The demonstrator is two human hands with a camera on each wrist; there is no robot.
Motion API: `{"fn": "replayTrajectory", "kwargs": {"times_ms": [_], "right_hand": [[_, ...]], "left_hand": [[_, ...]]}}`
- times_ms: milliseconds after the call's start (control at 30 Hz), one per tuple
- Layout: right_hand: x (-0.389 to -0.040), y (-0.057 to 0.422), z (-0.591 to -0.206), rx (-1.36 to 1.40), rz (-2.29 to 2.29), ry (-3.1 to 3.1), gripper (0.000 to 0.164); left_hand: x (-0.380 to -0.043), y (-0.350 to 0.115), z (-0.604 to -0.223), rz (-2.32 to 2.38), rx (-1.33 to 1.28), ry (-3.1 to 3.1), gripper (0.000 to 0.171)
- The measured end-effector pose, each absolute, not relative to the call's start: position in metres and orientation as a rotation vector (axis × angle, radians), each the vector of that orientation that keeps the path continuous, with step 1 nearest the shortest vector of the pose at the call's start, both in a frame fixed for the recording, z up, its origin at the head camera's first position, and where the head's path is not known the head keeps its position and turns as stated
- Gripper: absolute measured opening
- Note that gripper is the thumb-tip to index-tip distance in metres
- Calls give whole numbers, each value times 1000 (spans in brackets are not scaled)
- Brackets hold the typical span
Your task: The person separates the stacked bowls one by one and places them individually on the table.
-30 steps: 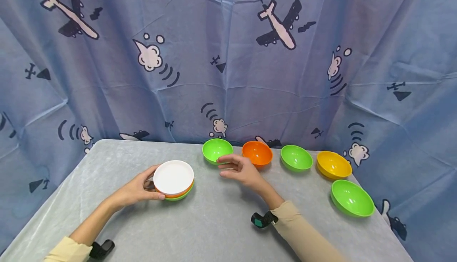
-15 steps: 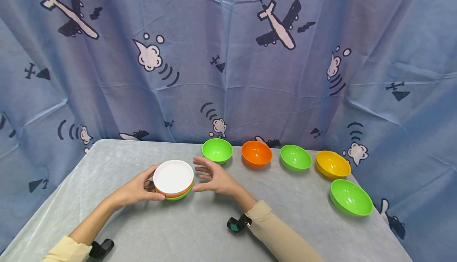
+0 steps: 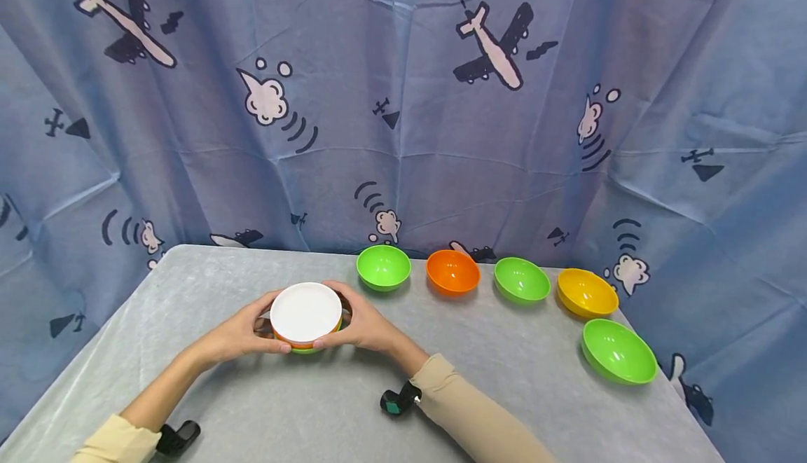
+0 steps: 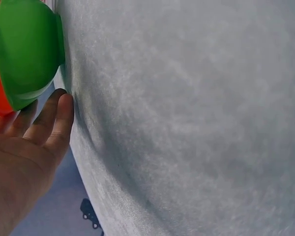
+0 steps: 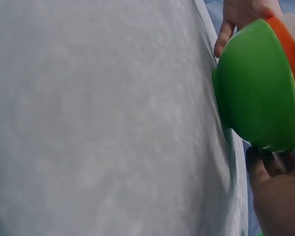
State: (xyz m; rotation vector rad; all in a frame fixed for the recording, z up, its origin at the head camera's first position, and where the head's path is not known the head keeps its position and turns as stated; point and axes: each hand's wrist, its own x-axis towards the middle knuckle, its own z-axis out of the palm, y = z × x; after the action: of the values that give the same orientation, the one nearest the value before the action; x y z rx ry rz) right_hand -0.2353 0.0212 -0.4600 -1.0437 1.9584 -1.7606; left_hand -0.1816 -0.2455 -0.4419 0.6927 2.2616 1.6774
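Observation:
A stack of nested bowls stands on the table, left of its middle: a white bowl (image 3: 306, 312) on top, an orange bowl (image 3: 302, 345) under it, and a green bowl (image 3: 307, 351) at the bottom. My left hand (image 3: 238, 331) holds the stack from the left, thumb at the near rim. From the right, my right hand (image 3: 364, 324) holds it too, its thumb close to the left thumb. Both wrist views show fingers around the side of the lower green bowl (image 5: 255, 91), whose foot meets the tabletop. Some fingertips are hidden behind the bowls.
Along the table's back edge sit a green bowl (image 3: 383, 268), an orange bowl (image 3: 452, 272), another green bowl (image 3: 522, 281) and a yellow bowl (image 3: 587, 293). A larger green bowl (image 3: 618, 352) lies at the right edge. A patterned curtain (image 3: 403, 113) hangs behind the table (image 3: 284, 414).
My right hand has moved left from near the back bowls to the stack and now holds its right side. The left hand and the stack have stayed in place.

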Motion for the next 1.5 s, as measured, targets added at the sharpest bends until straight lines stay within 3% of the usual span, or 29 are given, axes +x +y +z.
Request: {"fn": "replayTrajectory", "kwargs": {"times_ms": [867, 1500], "right_hand": [[-244, 32, -433, -1178, -1949, 1888, 92], [-247, 86, -420, -967, -2026, 1926, 101]], "left_hand": [[-181, -243, -440, 1660, 671, 2271, 93], [-179, -244, -441, 1651, 675, 2277, 90]]}}
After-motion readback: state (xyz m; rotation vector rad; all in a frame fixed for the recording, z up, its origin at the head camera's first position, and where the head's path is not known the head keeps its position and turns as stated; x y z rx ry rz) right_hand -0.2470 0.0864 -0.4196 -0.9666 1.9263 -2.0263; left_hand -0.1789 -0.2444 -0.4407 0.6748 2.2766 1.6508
